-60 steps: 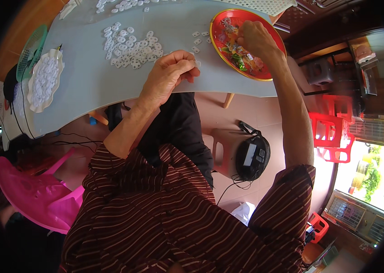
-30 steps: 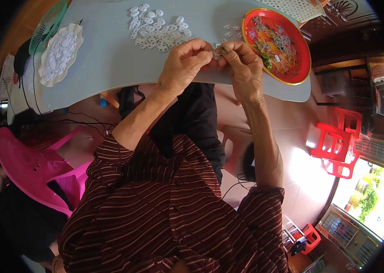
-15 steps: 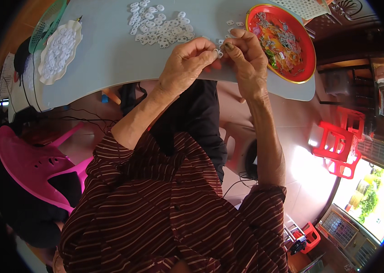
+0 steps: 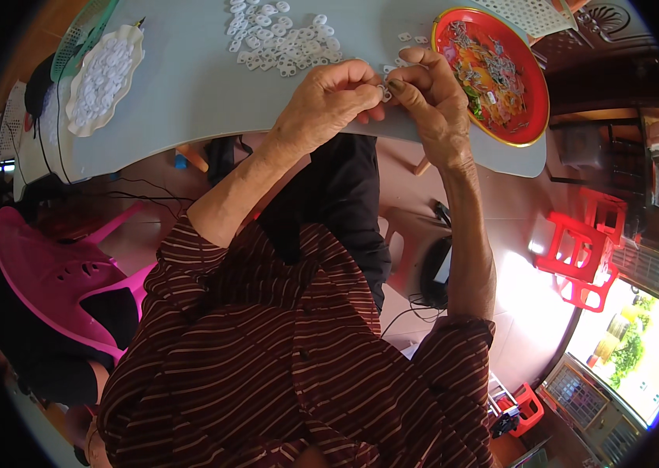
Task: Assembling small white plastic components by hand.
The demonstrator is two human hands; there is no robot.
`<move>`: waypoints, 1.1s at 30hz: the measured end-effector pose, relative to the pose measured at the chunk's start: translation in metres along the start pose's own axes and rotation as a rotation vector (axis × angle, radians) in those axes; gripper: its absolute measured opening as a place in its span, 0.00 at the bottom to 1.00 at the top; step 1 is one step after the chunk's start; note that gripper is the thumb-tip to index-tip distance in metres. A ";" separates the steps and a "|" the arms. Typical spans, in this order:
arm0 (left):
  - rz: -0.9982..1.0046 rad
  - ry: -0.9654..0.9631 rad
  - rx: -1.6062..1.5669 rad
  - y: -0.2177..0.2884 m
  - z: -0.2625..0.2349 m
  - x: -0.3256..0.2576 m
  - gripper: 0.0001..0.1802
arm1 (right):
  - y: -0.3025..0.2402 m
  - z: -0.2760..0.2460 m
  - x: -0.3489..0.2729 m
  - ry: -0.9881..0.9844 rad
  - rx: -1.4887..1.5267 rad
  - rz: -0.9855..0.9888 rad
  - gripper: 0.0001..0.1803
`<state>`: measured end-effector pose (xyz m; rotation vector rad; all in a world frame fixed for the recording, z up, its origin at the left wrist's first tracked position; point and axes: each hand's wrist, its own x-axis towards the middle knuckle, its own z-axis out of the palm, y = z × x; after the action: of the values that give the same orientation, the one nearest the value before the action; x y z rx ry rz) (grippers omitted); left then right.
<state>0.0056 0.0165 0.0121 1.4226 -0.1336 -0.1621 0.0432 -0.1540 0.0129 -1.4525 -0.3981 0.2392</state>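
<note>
Above the table's near edge, my left hand (image 4: 335,100) and my right hand (image 4: 432,97) meet fingertip to fingertip. Between them is a small white plastic piece with holes (image 4: 385,93), pinched by both thumbs and forefingers; my fingers partly cover it. Whether a metal bit is fitted in it is too small to tell. Beyond my left hand lies a loose heap of similar white pieces (image 4: 290,45). A few more white pieces (image 4: 405,37) lie just past my right hand. To the right of that hand sits a round red tray (image 4: 536,93) with a floral bottom, holding many small metal parts.
A scalloped white dish (image 4: 136,58) full of white pieces stands at the left of the grey table (image 4: 181,86), near a green basket (image 4: 84,35). A white perforated basket (image 4: 536,17) is at the far right. Below are a pink chair (image 4: 29,265) and red stools (image 4: 579,246).
Both hands have shifted slightly to the right in the picture, still pinching the white piece. The heap and red tray also appear a little further right and the view has tilted slightly.
</note>
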 end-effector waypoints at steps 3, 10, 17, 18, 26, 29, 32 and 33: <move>0.011 0.011 -0.005 -0.002 0.000 0.000 0.07 | 0.000 0.001 0.000 0.003 0.010 -0.007 0.19; 0.108 0.068 0.041 -0.009 0.006 -0.005 0.06 | -0.004 -0.002 0.000 -0.058 -0.129 -0.074 0.17; 0.125 0.010 0.036 -0.009 0.001 -0.004 0.06 | -0.010 -0.005 -0.003 -0.070 -0.190 -0.015 0.04; 0.112 -0.008 0.041 -0.009 0.001 -0.004 0.06 | -0.012 -0.004 -0.002 -0.066 -0.230 -0.006 0.04; 0.160 0.087 0.023 -0.014 0.010 -0.008 0.06 | -0.014 0.010 -0.006 0.037 -0.447 -0.024 0.07; 0.222 0.148 0.096 -0.016 0.011 -0.007 0.06 | -0.016 0.009 -0.004 0.059 -0.458 0.000 0.09; 0.168 0.137 0.104 -0.015 0.010 -0.007 0.05 | -0.021 0.007 -0.001 0.032 -0.339 0.062 0.10; 0.165 0.138 0.089 -0.015 0.011 -0.007 0.05 | -0.022 0.006 -0.001 0.025 -0.252 0.092 0.11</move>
<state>-0.0042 0.0051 -0.0012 1.5000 -0.1445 0.0789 0.0378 -0.1511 0.0349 -1.7217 -0.3507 0.2512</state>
